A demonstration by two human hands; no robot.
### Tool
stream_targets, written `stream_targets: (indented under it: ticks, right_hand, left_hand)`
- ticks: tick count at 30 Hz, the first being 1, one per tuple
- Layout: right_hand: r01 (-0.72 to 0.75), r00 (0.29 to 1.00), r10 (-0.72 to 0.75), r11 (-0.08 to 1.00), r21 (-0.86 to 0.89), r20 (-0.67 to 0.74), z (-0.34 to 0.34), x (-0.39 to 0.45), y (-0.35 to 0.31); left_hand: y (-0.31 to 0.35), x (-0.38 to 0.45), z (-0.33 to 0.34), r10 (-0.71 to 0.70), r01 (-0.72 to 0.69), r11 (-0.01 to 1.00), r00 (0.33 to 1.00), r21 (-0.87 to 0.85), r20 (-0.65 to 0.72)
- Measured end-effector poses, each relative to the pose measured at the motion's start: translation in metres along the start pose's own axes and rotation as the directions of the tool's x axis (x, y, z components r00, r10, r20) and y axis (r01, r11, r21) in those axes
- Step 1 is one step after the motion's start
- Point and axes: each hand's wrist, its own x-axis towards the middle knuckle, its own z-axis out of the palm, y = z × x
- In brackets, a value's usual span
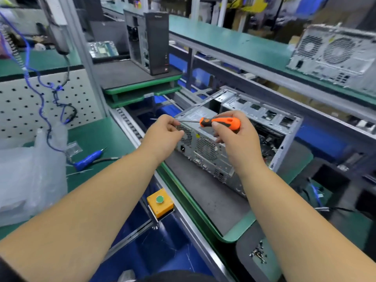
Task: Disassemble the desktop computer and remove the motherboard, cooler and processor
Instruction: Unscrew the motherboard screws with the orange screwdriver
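Glossy orange plastic screwdriver handle (222, 123)

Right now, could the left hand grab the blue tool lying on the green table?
Probably not yet: the left hand is pinching the screwdriver shaft. The blue tool lies uncovered on the table left of that arm.

My green-topped table (97, 137) meets a white perforated pegboard (26, 102); a long green metal-framed shelf (234, 44) runs overhead; workshop evenly lit.
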Motion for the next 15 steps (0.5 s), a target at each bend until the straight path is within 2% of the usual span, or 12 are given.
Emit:
stream_targets:
  ticks: [5, 8, 15]
  right_hand:
    - [-0.007, 0.996, 0.013, 0.998, 0.065, -0.092, -0.028, 0.011, -0.002]
    - [-0.006, 0.986, 0.017, 0.997, 0.072, -0.164, -0.039, 0.024, -0.003]
    - [0.043, 0.943, -0.041, 0.999, 0.0, -0.33, -0.051, 0.069, -0.006]
  left_hand:
    - [0.007, 0.034, 0.015, 0.218, -0.211, 0.945, 0.976, 0.248, -0.001]
    - [0.01, 0.06, 0.023, 0.261, -0.253, 0.907, 0.965, 0.336, 0.022]
    - [0.015, 0.13, 0.053, 0.294, -0.324, 0.903, 0.945, 0.282, 0.142]
